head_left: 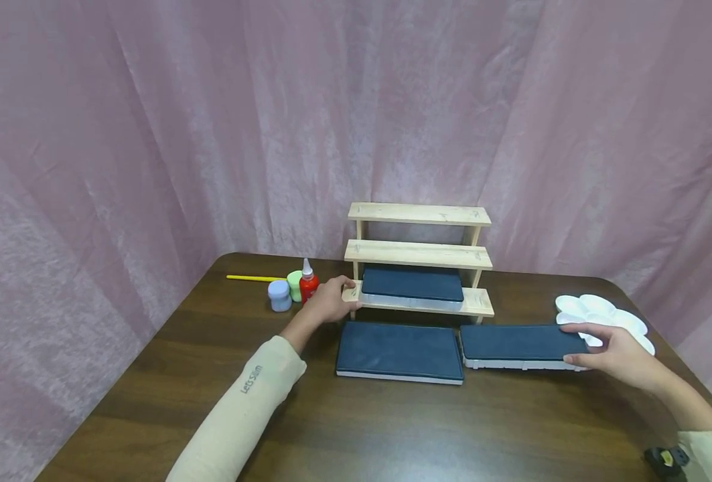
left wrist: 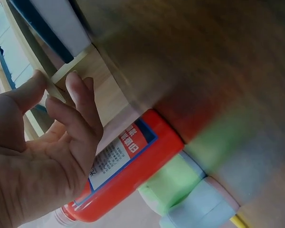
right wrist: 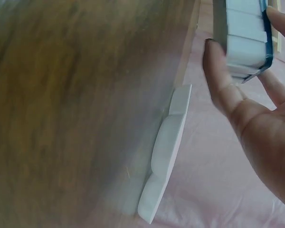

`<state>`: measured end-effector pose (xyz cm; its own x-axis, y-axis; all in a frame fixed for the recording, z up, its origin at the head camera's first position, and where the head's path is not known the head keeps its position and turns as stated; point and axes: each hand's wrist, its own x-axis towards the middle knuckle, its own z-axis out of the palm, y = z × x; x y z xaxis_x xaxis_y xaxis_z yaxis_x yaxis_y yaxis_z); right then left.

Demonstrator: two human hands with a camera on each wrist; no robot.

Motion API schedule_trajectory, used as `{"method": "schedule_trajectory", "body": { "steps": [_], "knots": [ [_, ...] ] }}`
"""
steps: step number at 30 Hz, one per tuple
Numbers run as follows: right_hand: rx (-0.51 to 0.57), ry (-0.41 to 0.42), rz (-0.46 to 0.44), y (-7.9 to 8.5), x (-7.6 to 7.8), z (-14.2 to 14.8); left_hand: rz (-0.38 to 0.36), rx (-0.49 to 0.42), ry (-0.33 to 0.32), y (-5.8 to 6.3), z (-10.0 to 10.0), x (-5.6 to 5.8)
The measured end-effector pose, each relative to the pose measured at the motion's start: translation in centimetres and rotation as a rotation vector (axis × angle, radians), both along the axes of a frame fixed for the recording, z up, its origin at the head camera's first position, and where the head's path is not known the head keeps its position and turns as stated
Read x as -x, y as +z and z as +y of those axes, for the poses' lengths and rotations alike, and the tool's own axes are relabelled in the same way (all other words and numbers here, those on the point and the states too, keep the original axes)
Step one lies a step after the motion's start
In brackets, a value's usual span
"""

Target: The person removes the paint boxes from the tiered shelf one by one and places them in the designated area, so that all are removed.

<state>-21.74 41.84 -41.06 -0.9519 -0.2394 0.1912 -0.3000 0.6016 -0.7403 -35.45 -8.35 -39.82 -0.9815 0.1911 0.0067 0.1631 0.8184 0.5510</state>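
A three-step wooden shelf rack (head_left: pixel 418 253) stands at the back of the table. My left hand (head_left: pixel 331 300) pinches the left end of its lowest board, thumb and fingers about the edge in the left wrist view. On that board lies a flat white box with a dark blue lid (head_left: pixel 412 284). My right hand (head_left: pixel 615 351) grips the right end of a second blue-lidded white box (head_left: pixel 515 343), thumb and fingers at its sides; the right wrist view shows this box held above the tabletop. A third, wider blue-lidded box (head_left: pixel 399 351) lies in front of the rack.
Beside my left hand stand a red glue bottle (head_left: pixel 309 284), a green jar (head_left: pixel 294 286) and a blue jar (head_left: pixel 280 296). A yellow pencil-like stick (head_left: pixel 253 278) lies behind them. At right is a white flower-shaped palette (head_left: pixel 597 311). A pink curtain (head_left: pixel 428 100) hangs behind the table.
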Motion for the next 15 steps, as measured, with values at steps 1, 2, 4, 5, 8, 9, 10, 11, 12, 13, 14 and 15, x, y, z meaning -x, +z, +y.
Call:
{"method": "schedule_trajectory", "body": {
  "steps": [1,2,4,5,8,9,10,11,12,13,14,15],
  "knots": [
    [0.014,0.016,-0.011,-0.02,0.09,0.04,0.003,-0.005,-0.005,0.01,-0.01,0.03],
    [0.015,0.031,-0.017,-0.05,0.18,0.08,0.004,-0.012,-0.009,0.02,-0.02,0.06],
    [-0.005,0.054,-0.012,-0.08,0.3,0.22,0.0,-0.029,-0.019,0.07,-0.01,0.06],
    [-0.013,0.057,-0.014,-0.11,0.3,0.24,-0.004,-0.039,-0.025,0.08,0.01,0.05],
    [-0.05,0.062,-0.005,-0.21,0.35,0.31,-0.031,-0.076,-0.036,0.19,-0.01,-0.03],
    [-0.06,0.065,-0.004,-0.24,0.38,0.32,-0.046,-0.093,-0.039,0.27,-0.03,-0.08],
    [-0.069,0.067,-0.004,-0.25,0.4,0.3,-0.062,-0.109,-0.039,0.37,-0.04,-0.15],
    [-0.077,0.068,-0.005,-0.25,0.46,0.31,-0.079,-0.125,-0.039,0.47,-0.05,-0.2],
    [-0.083,0.067,-0.006,-0.25,0.51,0.3,-0.099,-0.14,-0.038,0.57,-0.07,-0.25],
    [-0.086,0.065,-0.005,-0.26,0.55,0.28,-0.116,-0.153,-0.036,0.66,-0.08,-0.29],
    [-0.093,0.067,-0.003,-0.26,0.58,0.29,-0.133,-0.165,-0.031,0.73,-0.09,-0.31],
    [-0.093,0.069,-0.001,-0.27,0.62,0.3,-0.14,-0.171,-0.029,0.76,-0.1,-0.33]
  ]
}}
